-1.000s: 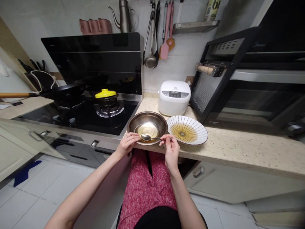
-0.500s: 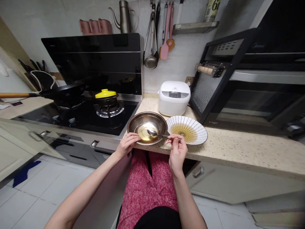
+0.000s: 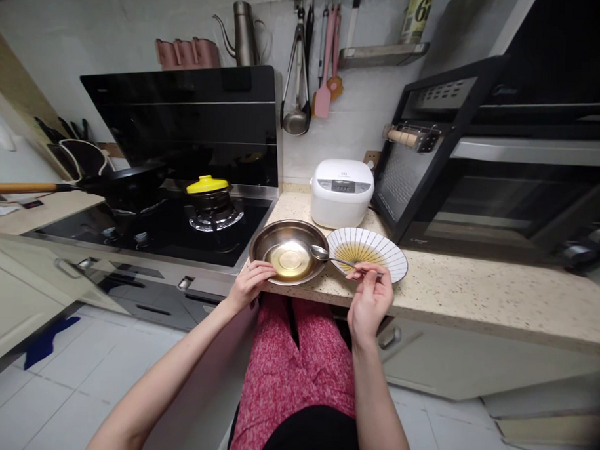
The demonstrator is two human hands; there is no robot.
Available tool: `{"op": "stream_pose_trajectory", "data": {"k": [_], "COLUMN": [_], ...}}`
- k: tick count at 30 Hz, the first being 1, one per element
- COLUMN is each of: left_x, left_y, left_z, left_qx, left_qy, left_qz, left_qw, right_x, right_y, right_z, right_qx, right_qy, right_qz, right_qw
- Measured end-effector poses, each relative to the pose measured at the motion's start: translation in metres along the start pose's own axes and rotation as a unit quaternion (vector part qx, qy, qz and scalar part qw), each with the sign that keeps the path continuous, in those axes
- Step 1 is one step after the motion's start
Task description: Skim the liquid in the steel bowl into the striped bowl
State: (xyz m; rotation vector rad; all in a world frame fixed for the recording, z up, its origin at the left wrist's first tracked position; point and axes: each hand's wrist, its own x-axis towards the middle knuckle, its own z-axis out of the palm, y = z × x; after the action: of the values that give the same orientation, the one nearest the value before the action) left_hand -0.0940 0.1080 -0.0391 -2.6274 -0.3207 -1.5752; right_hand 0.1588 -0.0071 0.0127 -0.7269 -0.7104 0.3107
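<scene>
- Head view, left hand (image 3: pixel 251 284): fingers close together, holding the near-left rim of a round, shiny stainless-steel bowl (image 3: pixel 270 239). There's some clear yellowish liquid (image 3: pixel 287 259) pooled in the bottom of it.
- Right hand (image 3: pixel 370 307): thumb and fingers pinched narrow on the handle of a slim silver metal spoon (image 3: pixel 319 252). The spoon's head is over the bowl's right edge and the handle crosses above the plate. Can't tell from here if it's touching the rim.
- That plate is a wide, round white one with dark lines fanning out (image 3: pixel 393 256), right beside the bowl. Its middle looks yellow, partly hidden by the hand.
- Both sit on a beige speckled stone counter (image 3: pixel 479 290), near the front edge.
- Just behind them there's a rounded white plastic rice cooker (image 3: pixel 340 207) with a little display.
- Over on the left, I can see a dark pot with a bright yellow lid (image 3: pixel 207 184) on the black glass gas stove (image 3: pixel 181 244).
</scene>
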Motion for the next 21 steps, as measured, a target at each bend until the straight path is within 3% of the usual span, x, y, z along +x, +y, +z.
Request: {"op": "stream_pose_trajectory", "data": {"k": [21], "left_x": [-0.001], "left_y": [-0.001], "left_z": [0.0], "left_qx": [-0.022], "left_qy": [-0.002], "left_qz": [-0.014], "left_qw": [1.0], "right_x": [0.024], "right_y": [0.0], "right_z": [-0.024], "right_qx": [-0.123], "right_qy": [0.089], "right_qz": [-0.087], "right_qw": [0.984]}}
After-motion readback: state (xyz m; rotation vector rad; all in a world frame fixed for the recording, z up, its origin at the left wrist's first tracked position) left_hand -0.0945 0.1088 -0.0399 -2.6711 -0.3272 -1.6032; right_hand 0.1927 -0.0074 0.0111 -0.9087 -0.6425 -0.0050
